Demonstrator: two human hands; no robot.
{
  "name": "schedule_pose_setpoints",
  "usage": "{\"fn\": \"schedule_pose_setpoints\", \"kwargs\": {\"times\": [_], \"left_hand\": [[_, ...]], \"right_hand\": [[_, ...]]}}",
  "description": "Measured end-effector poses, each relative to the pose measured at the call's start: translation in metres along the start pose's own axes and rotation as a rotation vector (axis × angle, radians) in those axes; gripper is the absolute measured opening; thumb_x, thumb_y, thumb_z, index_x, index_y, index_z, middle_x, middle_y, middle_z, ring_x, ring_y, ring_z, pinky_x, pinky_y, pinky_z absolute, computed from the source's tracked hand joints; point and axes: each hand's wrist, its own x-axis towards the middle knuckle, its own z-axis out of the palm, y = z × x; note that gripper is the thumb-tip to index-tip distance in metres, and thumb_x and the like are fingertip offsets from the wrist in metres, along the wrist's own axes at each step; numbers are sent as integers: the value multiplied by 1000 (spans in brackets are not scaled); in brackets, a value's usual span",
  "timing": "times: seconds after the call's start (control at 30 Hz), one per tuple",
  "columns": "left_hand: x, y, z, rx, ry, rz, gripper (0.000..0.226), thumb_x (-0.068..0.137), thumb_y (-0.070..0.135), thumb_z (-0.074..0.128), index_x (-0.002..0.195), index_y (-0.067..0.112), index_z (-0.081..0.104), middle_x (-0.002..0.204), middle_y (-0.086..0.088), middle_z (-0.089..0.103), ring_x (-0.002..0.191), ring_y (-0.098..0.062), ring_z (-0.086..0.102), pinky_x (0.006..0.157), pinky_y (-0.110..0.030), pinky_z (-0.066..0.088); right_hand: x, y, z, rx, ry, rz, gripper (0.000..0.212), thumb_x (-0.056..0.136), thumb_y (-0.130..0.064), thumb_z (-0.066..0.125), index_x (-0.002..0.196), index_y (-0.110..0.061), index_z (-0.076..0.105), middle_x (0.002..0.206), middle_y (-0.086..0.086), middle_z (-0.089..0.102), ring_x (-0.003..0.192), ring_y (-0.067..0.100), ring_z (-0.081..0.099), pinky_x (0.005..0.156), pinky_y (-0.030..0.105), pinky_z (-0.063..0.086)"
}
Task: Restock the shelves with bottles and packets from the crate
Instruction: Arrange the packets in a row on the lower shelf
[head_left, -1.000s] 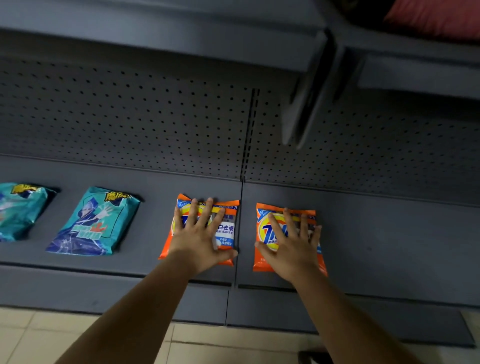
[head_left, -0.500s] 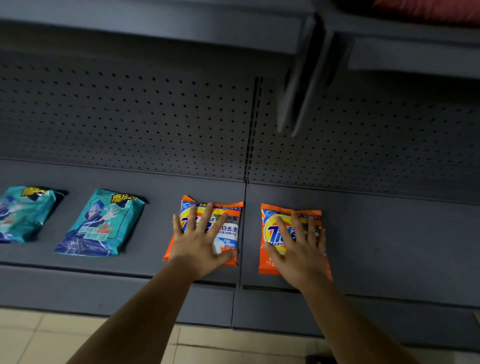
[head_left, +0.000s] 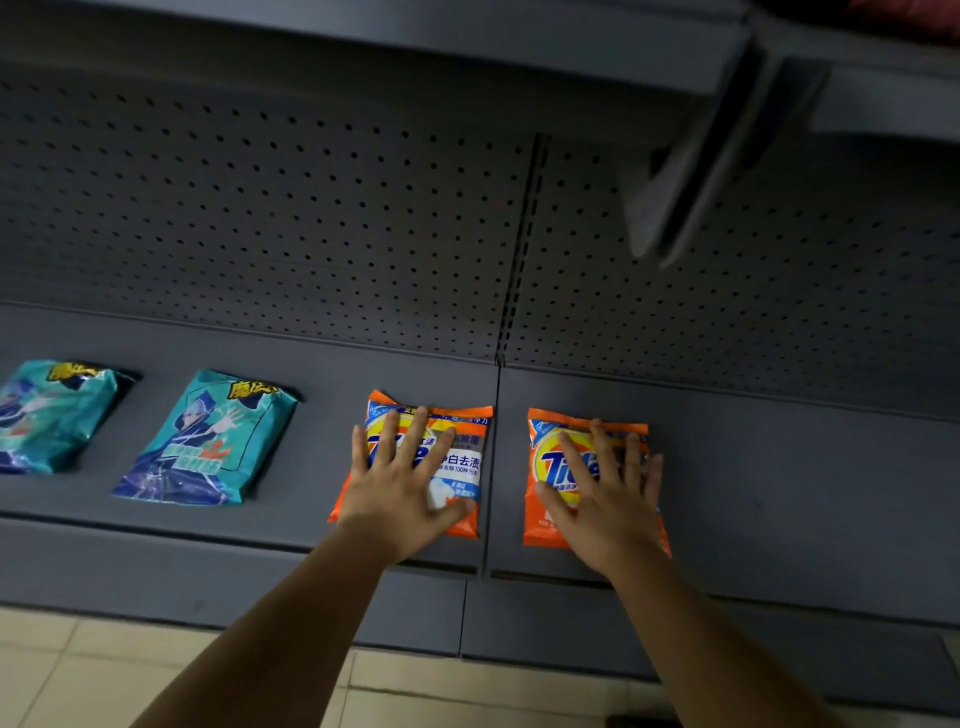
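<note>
Four packets in a row on our bottom shelf (head_left: 779, 467).
From nine o'clock to three: two snack packets (head_left: 47, 415) (head_left: 208, 441), then two detergent packets (head_left: 462, 457) (head_left: 550, 467) under our hands (head_left: 400, 493) (head_left: 608, 509).

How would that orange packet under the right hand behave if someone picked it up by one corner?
The orange detergent packet would probably sag rather than stay stiff: it looks like a soft, pillow-like pouch, lying flat under the open right hand. Its glossy film may be a bit slippery. It seems unlikely to roll, since it rests flat on the grey shelf.

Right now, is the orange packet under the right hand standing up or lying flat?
Lying flat. The orange packet rests face up on the shelf, with the right hand spread open on top.
</note>
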Motion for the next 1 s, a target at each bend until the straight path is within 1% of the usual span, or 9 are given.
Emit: {"fn": "schedule_pose_setpoints", "kwargs": {"times": [0.2,0.33,0.4,0.5,0.67,0.77,0.87,0.93,1.0], "left_hand": [[4,-1,-6,39,-38,-11,96,70,89,-4,151,39,-9,159,1,-21,147,-32,-18,114,-59,-13],[-5,0,-14,-30,-12,-17,90,78,88,13,153,39,10,163,-1,0,149,-33,-1,115,-62,-2],[-12,-7,-27,-39,2,-15,87,80,87,17,152,41,4,162,3,-9,149,-29,-10,116,-61,-5],[-28,-29,-54,-64,-25,-60,87,76,88,7,151,44,-6,155,10,-25,146,-21,-22,117,-53,-12],[-60,-82,-85,-99,20,-100,97,68,89,-7,152,43,5,160,10,-12,149,-21,-12,119,-50,-8],[-73,-123,-84,-84,-10,-135,96,69,88,-7,152,43,8,161,8,-8,149,-23,-11,119,-52,-7],[-74,-164,-75,-58,-53,-156,86,76,83,-2,152,43,1,159,9,-17,149,-24,-14,117,-53,-12],[-69,-188,-68,-40,-83,-143,85,76,79,-8,152,42,-3,160,8,-18,147,-23,-19,114,-51,-17],[-61,-206,-62,-28,-81,-99,88,75,78,-16,152,40,-3,162,6,-14,147,-23,-19,114,-52,-18]], "right_hand": [[6,2,3,11,6,6,94,65,-85,-24,150,-46,-17,164,-1,-17,149,37,-15,118,60,-6],[3,-1,-6,-18,-14,-4,100,61,-85,-30,151,-44,-17,163,1,-21,147,39,-20,114,63,-14],[-3,-8,-15,26,-3,4,98,62,-86,-26,151,-46,-15,162,-1,-23,146,37,-25,114,61,-18],[-15,-30,-34,89,11,-4,89,69,-88,-8,150,-50,-14,162,-5,-23,147,31,-25,116,58,-15],[-30,-66,-58,114,-10,-6,94,68,-85,-7,153,-46,-1,164,-6,-16,149,27,-19,119,54,-11],[-35,-89,-53,113,7,2,98,69,-86,-7,155,-43,9,165,-5,-8,151,29,-7,121,53,-2],[-34,-128,-40,125,46,-54,95,75,-86,-8,154,-41,20,166,-1,6,152,28,0,121,48,-3],[-30,-161,-35,142,70,-91,86,85,-82,4,149,-36,39,160,3,29,148,31,18,119,47,5],[-24,-191,-33,153,96,-100,79,87,-78,13,146,-35,44,157,3,35,144,32,24,117,48,10]]}}
